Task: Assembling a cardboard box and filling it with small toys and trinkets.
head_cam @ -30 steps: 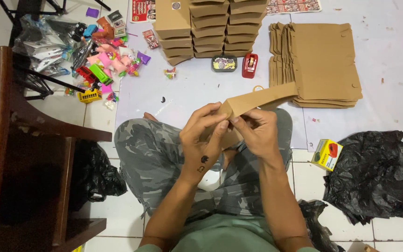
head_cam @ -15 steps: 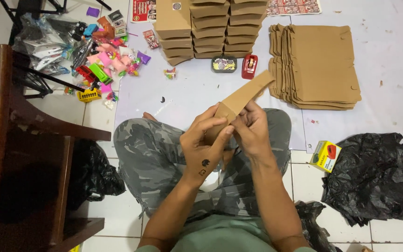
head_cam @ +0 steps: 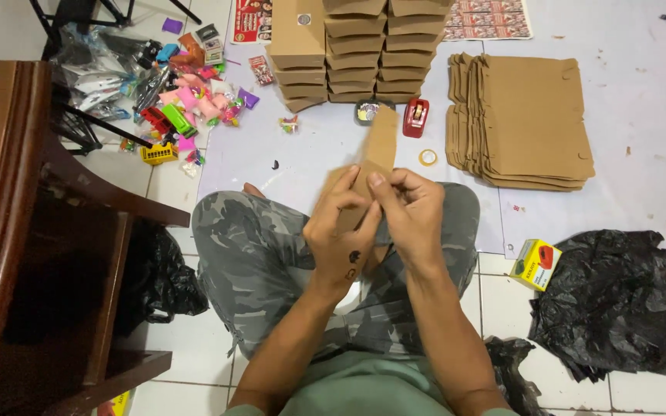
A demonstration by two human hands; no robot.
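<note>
Currently: left hand [head_cam: 342, 235] and right hand [head_cam: 412, 216] both pinch a flat cardboard box blank [head_cam: 370, 166] above the lap, standing on end; folding step, judged. Next fold calls for a firm crease. Beyond: tape dispenser [head_cam: 415, 117], flat blanks stack [head_cam: 529, 119], folded boxes [head_cam: 360, 54].

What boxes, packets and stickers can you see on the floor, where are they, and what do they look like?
Folded cardboard piece: plain brown, held in both hands.
Stacked boxes: brown, top centre, one with a round sticker.
Flat cardboard pile: brown sheets, upper right.
Small box: yellow and red, right, beside the black bag.
Printed sheets: red, top edge.
Small packets: colourful heap, upper left.
</note>
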